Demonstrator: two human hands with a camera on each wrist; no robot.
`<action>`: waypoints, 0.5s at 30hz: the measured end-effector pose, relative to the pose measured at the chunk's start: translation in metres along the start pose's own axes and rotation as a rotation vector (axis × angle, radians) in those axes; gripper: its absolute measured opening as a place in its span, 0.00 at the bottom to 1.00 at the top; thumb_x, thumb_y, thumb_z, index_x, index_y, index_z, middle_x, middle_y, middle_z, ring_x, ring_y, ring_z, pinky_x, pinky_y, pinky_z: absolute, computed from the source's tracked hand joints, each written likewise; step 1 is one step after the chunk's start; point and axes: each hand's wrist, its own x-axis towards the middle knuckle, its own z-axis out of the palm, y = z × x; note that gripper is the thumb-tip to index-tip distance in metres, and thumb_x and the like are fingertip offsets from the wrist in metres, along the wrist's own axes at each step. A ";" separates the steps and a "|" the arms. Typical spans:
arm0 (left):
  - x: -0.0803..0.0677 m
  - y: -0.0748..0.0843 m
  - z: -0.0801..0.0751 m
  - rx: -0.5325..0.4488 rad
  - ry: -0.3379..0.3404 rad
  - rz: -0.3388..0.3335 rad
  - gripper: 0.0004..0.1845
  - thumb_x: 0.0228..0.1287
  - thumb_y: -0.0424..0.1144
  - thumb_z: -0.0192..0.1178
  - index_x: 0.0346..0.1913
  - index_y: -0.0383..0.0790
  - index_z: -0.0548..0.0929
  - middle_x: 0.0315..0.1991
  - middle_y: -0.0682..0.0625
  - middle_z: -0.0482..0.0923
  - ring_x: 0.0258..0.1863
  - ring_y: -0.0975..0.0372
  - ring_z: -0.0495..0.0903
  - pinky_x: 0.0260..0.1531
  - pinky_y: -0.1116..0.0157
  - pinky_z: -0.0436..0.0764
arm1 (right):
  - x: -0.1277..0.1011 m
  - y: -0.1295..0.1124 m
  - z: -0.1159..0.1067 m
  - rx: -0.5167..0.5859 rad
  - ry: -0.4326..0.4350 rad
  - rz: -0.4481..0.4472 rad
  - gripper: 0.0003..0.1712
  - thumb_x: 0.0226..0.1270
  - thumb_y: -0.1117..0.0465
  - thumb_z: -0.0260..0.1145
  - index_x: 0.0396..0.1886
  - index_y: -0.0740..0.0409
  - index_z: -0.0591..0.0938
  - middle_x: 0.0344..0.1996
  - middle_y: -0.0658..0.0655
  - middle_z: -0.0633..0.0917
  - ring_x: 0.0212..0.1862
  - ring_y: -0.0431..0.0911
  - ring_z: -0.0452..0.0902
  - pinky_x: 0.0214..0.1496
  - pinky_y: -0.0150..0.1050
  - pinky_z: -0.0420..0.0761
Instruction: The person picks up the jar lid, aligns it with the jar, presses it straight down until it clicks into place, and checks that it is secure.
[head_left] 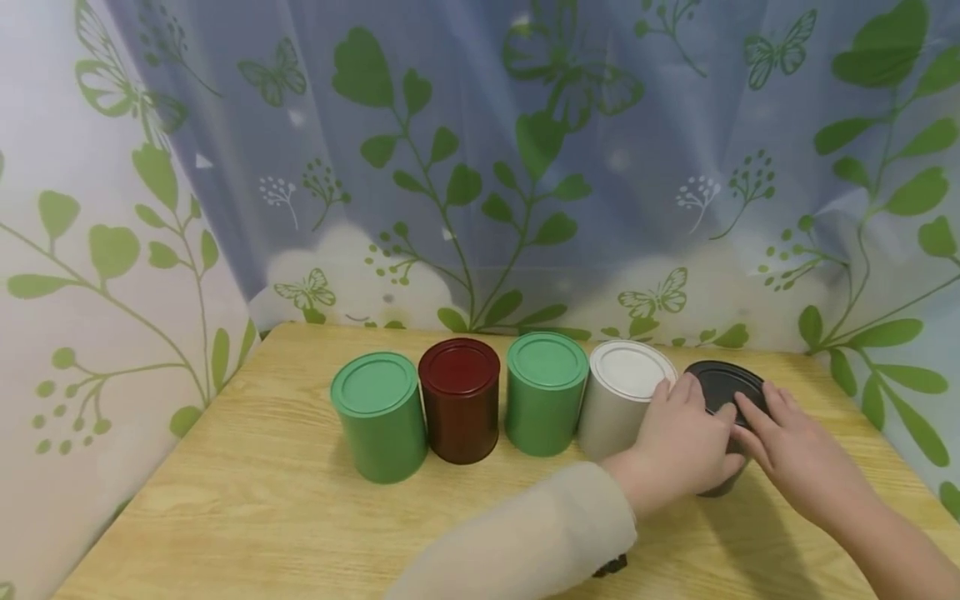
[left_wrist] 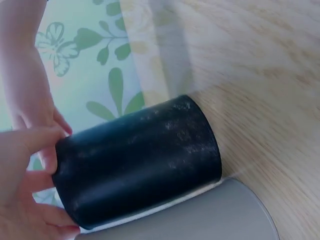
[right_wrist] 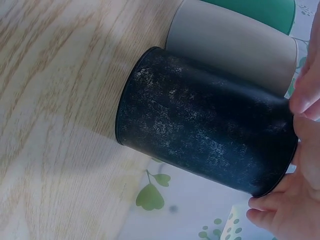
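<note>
At the right end of a row of cans stands a black can [head_left: 722,383], its dark side scuffed with pale marks in the right wrist view. My left hand [head_left: 678,442] grips the top of this can from the left, fingers over the far rim and thumb at the near side. From the right, my right hand [head_left: 806,454] holds the lid's edge, its fingertips on the rim. The two hands almost meet over the lid and hide part of it. A white can [head_left: 626,404] stands close beside the black one, partly behind my left hand.
Left of the white can are a green can [head_left: 546,408], a dark red can [head_left: 459,417] and another green can [head_left: 384,433], all lidded and upright. They stand on a wooden table [head_left: 262,525]. A leaf-and-butterfly patterned curtain [head_left: 465,242] hangs directly behind the table.
</note>
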 end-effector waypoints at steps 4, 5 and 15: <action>0.001 -0.003 0.000 -0.071 -0.042 0.010 0.32 0.60 0.71 0.40 0.67 0.70 0.61 0.70 0.51 0.54 0.70 0.61 0.47 0.66 0.59 0.53 | 0.000 0.000 0.000 -0.039 -0.020 0.002 0.34 0.73 0.51 0.50 0.62 0.79 0.63 0.60 0.85 0.57 0.59 0.76 0.55 0.52 0.68 0.63; 0.001 -0.003 0.001 -0.076 -0.044 0.012 0.32 0.60 0.72 0.40 0.68 0.70 0.60 0.71 0.51 0.53 0.71 0.61 0.46 0.66 0.59 0.52 | 0.001 0.000 0.000 -0.038 -0.036 0.014 0.36 0.74 0.50 0.49 0.63 0.81 0.61 0.60 0.85 0.56 0.60 0.76 0.54 0.53 0.68 0.62; -0.014 -0.006 0.010 -0.065 0.012 0.057 0.36 0.60 0.71 0.43 0.70 0.66 0.55 0.72 0.53 0.49 0.70 0.60 0.46 0.65 0.53 0.52 | 0.002 -0.001 0.006 -0.039 -0.012 0.051 0.42 0.70 0.48 0.55 0.63 0.83 0.57 0.62 0.84 0.55 0.63 0.74 0.48 0.55 0.69 0.58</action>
